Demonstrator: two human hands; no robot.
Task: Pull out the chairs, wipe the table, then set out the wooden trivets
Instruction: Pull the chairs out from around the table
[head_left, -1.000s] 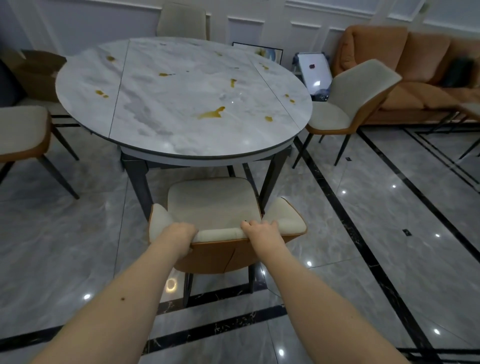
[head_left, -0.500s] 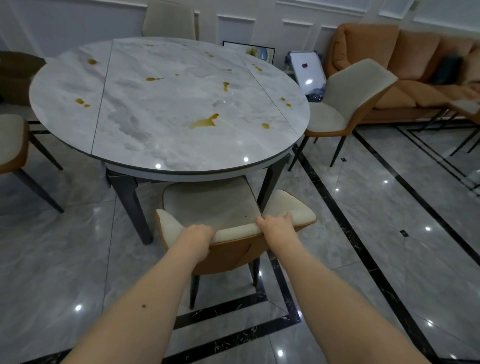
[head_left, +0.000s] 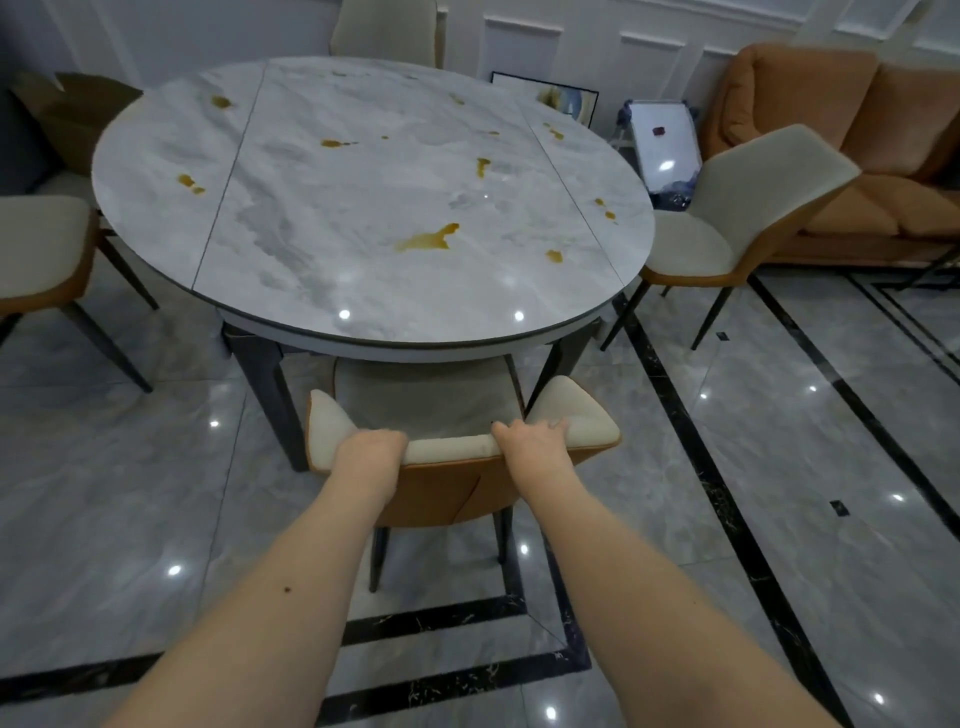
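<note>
An orange sofa (head_left: 852, 150) stands along the panelled white wall (head_left: 561, 47) at the right. Beside it, a small whiteboard (head_left: 662, 143) and a framed picture (head_left: 550, 98) lean against that wall. A brown cardboard box (head_left: 78, 111) sits at the far left. The glossy grey marble floor (head_left: 779, 467) carries black inlaid stripes.

One round marble counter (head_left: 363, 291) stands in the room. Four chairs surround it: a near chair (head_left: 462, 415), a right chair (head_left: 727, 218), a left chair (head_left: 41, 249) and a far chair (head_left: 387, 31). Roughly ten amber spills (head_left: 428, 240) dot the top, though the smallest are hard to separate. Two hands appear, left (head_left: 370, 451) and right (head_left: 530, 441). One orange sofa (head_left: 857, 130) sits behind.
</note>
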